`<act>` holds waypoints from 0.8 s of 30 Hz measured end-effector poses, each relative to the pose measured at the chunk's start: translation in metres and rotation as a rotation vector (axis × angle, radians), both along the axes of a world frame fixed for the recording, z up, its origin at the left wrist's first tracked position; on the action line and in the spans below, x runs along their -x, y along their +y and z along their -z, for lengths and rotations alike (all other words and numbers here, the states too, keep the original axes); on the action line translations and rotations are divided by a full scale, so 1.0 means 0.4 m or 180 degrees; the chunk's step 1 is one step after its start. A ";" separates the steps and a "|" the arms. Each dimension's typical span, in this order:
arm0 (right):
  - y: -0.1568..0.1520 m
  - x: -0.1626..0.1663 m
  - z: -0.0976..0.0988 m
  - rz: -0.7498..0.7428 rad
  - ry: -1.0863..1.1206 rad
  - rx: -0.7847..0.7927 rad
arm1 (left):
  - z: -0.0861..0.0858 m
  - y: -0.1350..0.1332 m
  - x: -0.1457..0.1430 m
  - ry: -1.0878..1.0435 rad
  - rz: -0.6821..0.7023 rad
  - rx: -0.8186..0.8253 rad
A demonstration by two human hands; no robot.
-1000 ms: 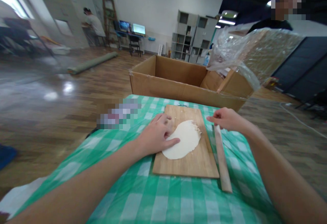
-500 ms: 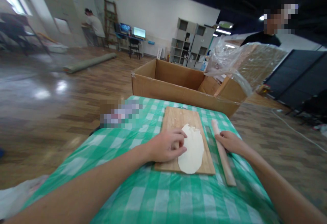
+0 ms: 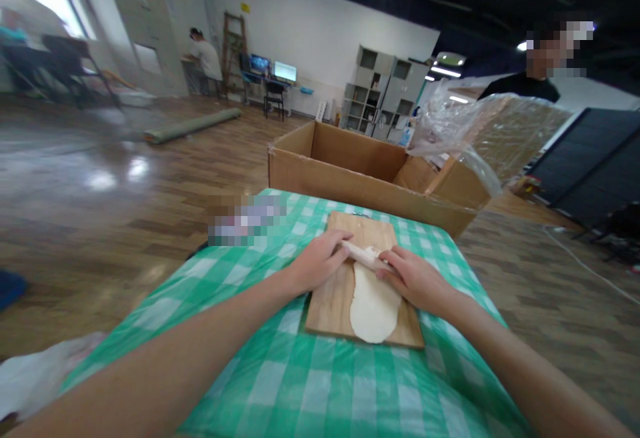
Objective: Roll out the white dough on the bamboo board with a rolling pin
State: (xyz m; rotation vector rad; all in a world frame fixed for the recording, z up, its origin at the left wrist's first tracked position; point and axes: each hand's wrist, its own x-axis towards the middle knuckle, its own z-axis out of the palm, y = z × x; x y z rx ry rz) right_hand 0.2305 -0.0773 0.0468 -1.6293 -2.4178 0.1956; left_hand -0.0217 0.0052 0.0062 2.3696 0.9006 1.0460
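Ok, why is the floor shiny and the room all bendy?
In the head view, light glares off the glossy brown wooden floor; the head view's wide lens tilts white walls and smears the left edge; the flat white dough looks sharp.

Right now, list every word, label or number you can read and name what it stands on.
None can be read.
Yellow sign on the back wall: too small.
Lit monitors: too small.
Blurred patch on the checked tablecloth: unreadable.
Cardboard box, cutting board, rolling pin: no print shows.
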 end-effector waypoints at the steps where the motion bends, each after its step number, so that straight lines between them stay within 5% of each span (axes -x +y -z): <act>1: 0.000 -0.002 0.006 -0.0050 0.0008 -0.0042 | -0.004 -0.005 0.001 0.0094 0.0076 -0.0077; 10: -0.017 -0.027 0.055 0.0039 -0.0081 -0.0414 | -0.008 -0.057 -0.022 0.1086 0.0335 -0.0677; 16: 0.080 -0.028 0.072 0.0109 -0.0078 -0.0143 | 0.002 -0.047 -0.036 0.1147 -0.0265 -0.0783; 24: 0.198 -0.030 0.078 0.0110 -0.0759 -0.0438 | 0.006 0.007 -0.057 0.1383 -0.0409 -0.0796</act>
